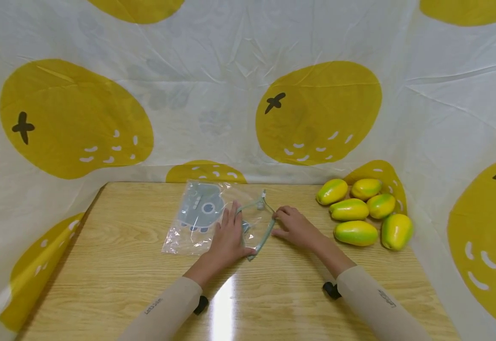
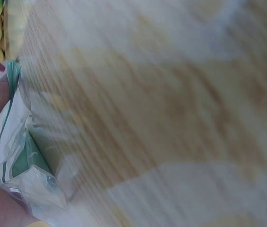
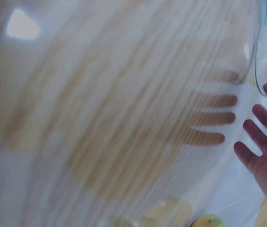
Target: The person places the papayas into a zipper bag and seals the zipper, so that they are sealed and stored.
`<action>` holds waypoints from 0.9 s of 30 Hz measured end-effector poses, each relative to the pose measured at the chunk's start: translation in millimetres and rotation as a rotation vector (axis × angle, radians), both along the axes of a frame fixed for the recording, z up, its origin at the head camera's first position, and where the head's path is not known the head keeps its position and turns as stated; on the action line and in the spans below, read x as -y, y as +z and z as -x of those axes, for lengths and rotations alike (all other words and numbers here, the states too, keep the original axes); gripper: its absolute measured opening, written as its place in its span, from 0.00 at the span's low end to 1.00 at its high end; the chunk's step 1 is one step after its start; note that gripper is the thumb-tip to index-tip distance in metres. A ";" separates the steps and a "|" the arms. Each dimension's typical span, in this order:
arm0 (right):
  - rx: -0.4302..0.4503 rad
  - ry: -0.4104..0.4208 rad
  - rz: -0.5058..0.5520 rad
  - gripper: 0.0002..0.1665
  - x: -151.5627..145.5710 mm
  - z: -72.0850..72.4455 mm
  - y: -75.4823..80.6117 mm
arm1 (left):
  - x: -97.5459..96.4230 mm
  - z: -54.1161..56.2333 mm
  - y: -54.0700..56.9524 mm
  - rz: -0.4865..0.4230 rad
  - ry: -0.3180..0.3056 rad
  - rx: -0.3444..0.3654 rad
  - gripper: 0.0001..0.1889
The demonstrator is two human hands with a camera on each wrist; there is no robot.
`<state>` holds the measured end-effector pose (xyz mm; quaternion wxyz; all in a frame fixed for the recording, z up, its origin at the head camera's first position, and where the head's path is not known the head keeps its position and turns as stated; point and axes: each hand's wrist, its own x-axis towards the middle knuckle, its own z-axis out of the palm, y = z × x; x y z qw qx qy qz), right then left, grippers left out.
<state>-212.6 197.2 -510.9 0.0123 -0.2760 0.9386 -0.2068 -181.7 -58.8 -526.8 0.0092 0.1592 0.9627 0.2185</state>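
Clear bag (image 1: 201, 213) with one-eyed creature print, flat on wooden table (image 1: 111, 265), mouth spread rightward. Left hand (image 1: 228, 234) lies over bag, fingers extended, thumb at green rim (image 1: 266, 237); right hand (image 1: 294, 227), fingers loosely straight, touches rim's far edge, gripping nothing. Likely trouble: thumb slipping lets limp mouth fold shut; lifted palm lets bag slide. Six yellow-green fruits (image 1: 356, 233) right of bag, right hand in between. Fruit-print cloth (image 1: 213, 118) walls off space behind bag.
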 end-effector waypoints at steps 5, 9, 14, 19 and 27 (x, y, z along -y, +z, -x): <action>0.017 -0.017 0.036 0.32 -13.2 -6.2 8.2 | 0.7 1.8 -0.5 0.004 -0.004 0.010 0.73; 0.003 -0.043 0.065 0.34 -28.3 -13.9 20.4 | 0.9 3.3 -1.0 0.000 -0.011 0.002 0.72; -0.006 -0.094 0.086 0.36 -56.2 -24.0 37.7 | 2.0 4.0 -1.1 0.004 -0.022 -0.002 0.72; -0.014 -0.157 0.087 0.38 -94.9 -35.7 55.9 | 1.9 4.1 -0.7 0.005 -0.027 -0.014 0.72; 0.007 -0.277 0.067 0.44 -158.8 -55.7 69.2 | 1.7 3.3 1.6 0.004 -0.034 -0.009 0.72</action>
